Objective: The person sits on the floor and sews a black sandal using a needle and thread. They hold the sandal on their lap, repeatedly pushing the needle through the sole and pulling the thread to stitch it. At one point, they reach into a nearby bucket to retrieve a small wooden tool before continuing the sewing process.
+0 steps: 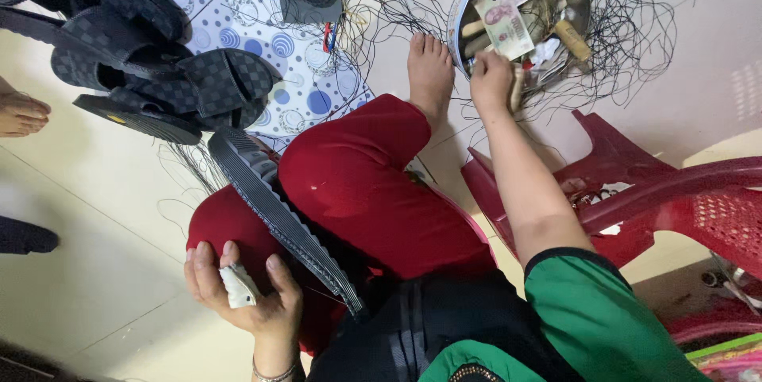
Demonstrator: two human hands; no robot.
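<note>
My left hand [242, 291] rests by my red-trousered knee, fingers apart, one finger wrapped in white tape; beside it a black ribbed sandal sole [278, 215] leans across my lap. My right hand [492, 76] reaches into a round metal bowl [468, 1] on the floor and touches things inside: banknotes [508, 21], a wooden-handled tool [573, 39] and other small items. Whether the fingers grip anything is unclear. Loose black thread [635, 25] lies tangled around the bowl. My bare foot [429, 72] sits next to the bowl.
A pile of black checkered sandals [159, 72] lies at upper left on a dotted blue-and-white mat [294, 56]. A red plastic chair [675, 199] lies on its side at right. Another person's bare foot [20, 112] shows at the left edge.
</note>
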